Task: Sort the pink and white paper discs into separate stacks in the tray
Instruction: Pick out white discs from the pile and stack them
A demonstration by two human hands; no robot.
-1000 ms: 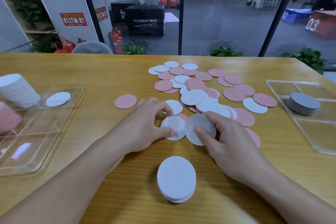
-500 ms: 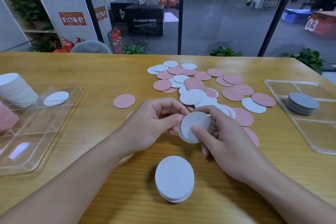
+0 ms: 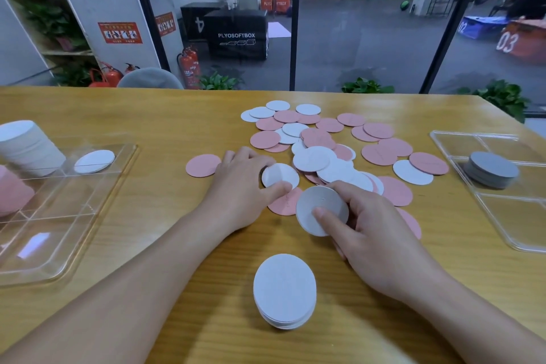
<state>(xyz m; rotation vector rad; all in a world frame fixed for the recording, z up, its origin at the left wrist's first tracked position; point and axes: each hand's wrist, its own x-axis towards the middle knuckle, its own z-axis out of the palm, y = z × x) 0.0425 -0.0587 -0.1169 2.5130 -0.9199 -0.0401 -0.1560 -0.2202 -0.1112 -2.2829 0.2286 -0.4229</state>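
Two bare forearms extend from the near edge of the wooden table (image 3: 165,115) toward its centre. The left hand (image 3: 245,186) lies palm down with curled fingers; its thumb and fingers pinch a white disc (image 3: 280,176) at the near-left edge of the scattered pile of pink and white discs (image 3: 328,142). The right hand (image 3: 372,230) is rotated thumb-up and grips a small held stack of white discs (image 3: 322,210) tilted on edge, thumb across the near face, fingers curled behind. A pink disc (image 3: 285,204) lies flat between the two hands, partly under the held stack.

The clear divided tray (image 3: 88,216) sits at the left table edge. It holds a tall white stack (image 3: 26,145) in a far compartment, a pink stack (image 3: 11,192) at the frame edge, and a single white disc (image 3: 94,161) in the adjacent compartment. A second clear tray (image 3: 502,227) at the right edge holds a grey disc stack (image 3: 492,168).

Bare table surface lies between the left tray and the pile, broken only by a lone pink disc (image 3: 203,165) just left of the left hand. A loose white stack (image 3: 285,289) stands on the table near the person, between the forearms and apart from both hands.
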